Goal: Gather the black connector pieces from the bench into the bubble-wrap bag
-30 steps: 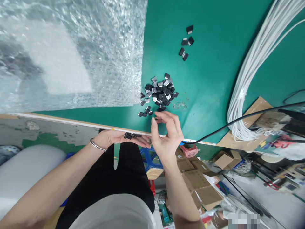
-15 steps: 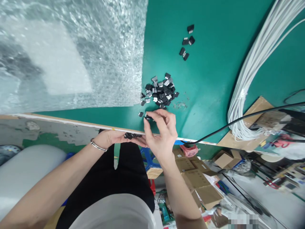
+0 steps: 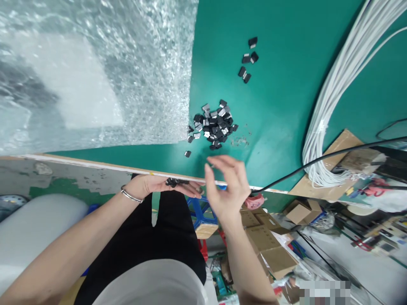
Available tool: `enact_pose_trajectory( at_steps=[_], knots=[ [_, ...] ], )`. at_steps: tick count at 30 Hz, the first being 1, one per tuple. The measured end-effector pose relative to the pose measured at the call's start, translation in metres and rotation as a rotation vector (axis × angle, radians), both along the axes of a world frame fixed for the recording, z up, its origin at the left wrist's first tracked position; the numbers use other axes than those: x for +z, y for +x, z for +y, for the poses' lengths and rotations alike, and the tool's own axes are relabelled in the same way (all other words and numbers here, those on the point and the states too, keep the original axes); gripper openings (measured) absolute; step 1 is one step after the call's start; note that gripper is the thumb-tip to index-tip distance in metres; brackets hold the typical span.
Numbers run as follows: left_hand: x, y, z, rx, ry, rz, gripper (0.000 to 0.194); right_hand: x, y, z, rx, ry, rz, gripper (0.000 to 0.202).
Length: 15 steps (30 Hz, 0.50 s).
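**Small black pieces on a flat palm, more heaped on green**

Through the head view, my only feed, I see the wearer's left hand point(image 3: 154, 184) turned palm up just below the bench edge, fingers stretched out and unclenched, with a few dark pieces point(image 3: 172, 182) resting on it; I can't count them. The right hand point(image 3: 228, 184) hovers over the edge, slightly blurred, thumb and forefinger parted with green showing between the tips; whether its curled palm hides anything, I can't tell.

The heap point(image 3: 216, 126) lies just beyond the right fingertips: stubby, block-shaped black pieces, many with a bright silvery end, tumbled at all angles. One stray piece point(image 3: 187, 153) sits nearer the edge, and a loose group point(image 3: 246, 59) lies farther off. The bench top point(image 3: 273, 127) is smooth, matte green.

Crinkled, glossy clear wrap point(image 3: 159, 101) crowds the heap's left side, hemming it in. Clear scraps point(image 3: 241, 141) litter its right. A black cable point(image 3: 292, 170) runs up to the right wrist, crossing a thick coil of white cable point(image 3: 322, 106) and brown cardboard point(image 3: 345, 142).
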<state>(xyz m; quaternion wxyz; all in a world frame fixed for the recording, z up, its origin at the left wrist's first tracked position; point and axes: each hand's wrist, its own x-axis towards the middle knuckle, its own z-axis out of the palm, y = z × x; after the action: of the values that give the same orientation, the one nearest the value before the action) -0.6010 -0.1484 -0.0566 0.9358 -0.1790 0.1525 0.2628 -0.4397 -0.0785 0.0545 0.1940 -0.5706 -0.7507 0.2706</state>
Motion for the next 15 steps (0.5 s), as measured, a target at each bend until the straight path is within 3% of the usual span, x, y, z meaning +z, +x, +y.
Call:
enact_pose_trajectory(
  at_steps=[4, 9, 15],
  knots=[
    [0.008, -0.003, 0.009, -0.098, 0.106, -0.005, 0.035, -0.013, 0.005, 0.025, -0.117, 0.080, -0.088, 0.025],
    [0.006, -0.004, 0.009, -0.108, 0.207, -0.007, 0.035, -0.012, 0.005, 0.019, -0.028, 0.070, -0.068, 0.017],
    [0.002, -0.004, 0.005, -0.063, 0.121, -0.011, 0.026, -0.009, 0.004, 0.020, 0.001, 0.108, -0.068, 0.021]
  ],
)
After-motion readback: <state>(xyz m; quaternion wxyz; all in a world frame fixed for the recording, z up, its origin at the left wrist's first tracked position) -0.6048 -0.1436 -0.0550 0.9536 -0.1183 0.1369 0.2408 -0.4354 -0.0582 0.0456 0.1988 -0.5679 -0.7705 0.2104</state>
